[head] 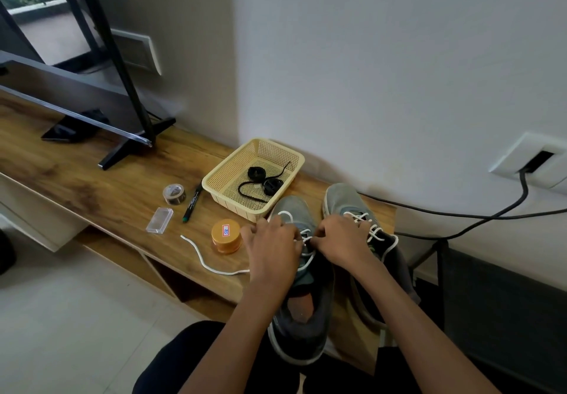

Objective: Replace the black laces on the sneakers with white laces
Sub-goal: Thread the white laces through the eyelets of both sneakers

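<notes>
With the black laces (249, 192) in the basket (220, 171), left hand (273, 248) and right hand (341, 240) each had a pinching grip on the white lace (201, 260) at mid-eyelets of the left sneaker (291, 206) on the bench (92, 179), the upper eyelets seemingly next to thread.

A white sticker edged in red sits on the lid of the orange jar (226, 236) on the wooden shelf (92, 185). Its two blue characters lie sideways and look like "58", but they are not sharp. White print runs along the black marker (192, 200), too small to read. A yellow-green mark on the side of the right-hand sneaker (346, 200) is likewise illegible.
</notes>
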Demonstrator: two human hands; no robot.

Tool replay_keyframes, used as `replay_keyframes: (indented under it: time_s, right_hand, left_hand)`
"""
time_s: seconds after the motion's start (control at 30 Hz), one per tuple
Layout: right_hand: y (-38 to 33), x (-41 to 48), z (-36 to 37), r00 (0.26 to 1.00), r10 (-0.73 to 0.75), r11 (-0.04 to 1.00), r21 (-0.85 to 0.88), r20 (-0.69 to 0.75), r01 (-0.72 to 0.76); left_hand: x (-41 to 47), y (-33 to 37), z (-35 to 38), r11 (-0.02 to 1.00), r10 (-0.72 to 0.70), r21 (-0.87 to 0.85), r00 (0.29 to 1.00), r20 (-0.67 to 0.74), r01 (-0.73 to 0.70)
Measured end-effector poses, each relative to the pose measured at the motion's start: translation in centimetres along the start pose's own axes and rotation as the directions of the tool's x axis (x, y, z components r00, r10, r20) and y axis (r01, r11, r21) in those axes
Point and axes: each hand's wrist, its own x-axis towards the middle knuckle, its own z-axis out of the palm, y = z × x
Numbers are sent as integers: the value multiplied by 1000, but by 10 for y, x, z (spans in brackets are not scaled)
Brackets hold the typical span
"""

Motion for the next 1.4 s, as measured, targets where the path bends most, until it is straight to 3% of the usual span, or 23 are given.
replay_keyframes:
  time_s: [0.17, 0.3, 0.53, 0.93, 1.1, 1.23, 1.4]
  right_hand:
    - [6, 3, 0, 998, 41, 994, 98, 56, -46]
    - [8, 5, 3, 995, 62, 993, 93, 79, -70]
    - [9, 6, 6, 996, 67, 989, 130, 58, -74]
    - [9, 7, 9, 997, 80, 982, 172, -14, -76]
    - [16, 6, 6, 1000, 7, 978, 207, 8, -8]
    - [23, 3, 0, 993, -116, 991, 72, 37, 114]
    - [19, 1, 2, 990, -139, 988, -66, 6, 139]
  left_hand:
    - [-1, 3, 9, 989, -111, -102, 994, 0, 111]
    - [-3, 7, 13, 987, -88, -131, 996, 30, 91]
    - [-6, 11, 20, 982, -97, -165, 995, 2, 96]
    - [-8, 11, 24, 919, -195, -330, 976, 97, 217]
    - [-10, 13, 25, 908, -251, -325, 964, 82, 264]
    - [-11, 14, 25, 901, -266, -331, 960, 83, 279]
    - [-11, 13, 27, 890, -263, -363, 961, 83, 275]
